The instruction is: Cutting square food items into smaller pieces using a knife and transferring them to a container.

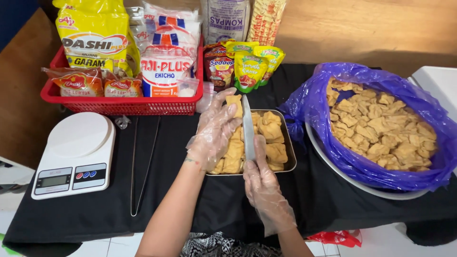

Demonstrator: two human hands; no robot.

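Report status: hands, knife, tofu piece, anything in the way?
Left hand gloved, holding tofu piece over tray. Right hand gloved, grip shut on knife, blade at the piece. Nothing in the way; tongs lie left.

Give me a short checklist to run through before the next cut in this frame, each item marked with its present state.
1. Left hand in its clear glove holds one golden fried tofu piece above the tray: ok.
2. Right hand has a grip on the steel-bladed knife: ok.
3. Blade beside the held piece; whether it touches: cannot tell.
4. Left fingertips away from the cutting edge: cannot tell.
5. Rectangular metal tray flat on the black cloth: ok.
6. Purple plastic bag of tofu open, right of the tray: ok.
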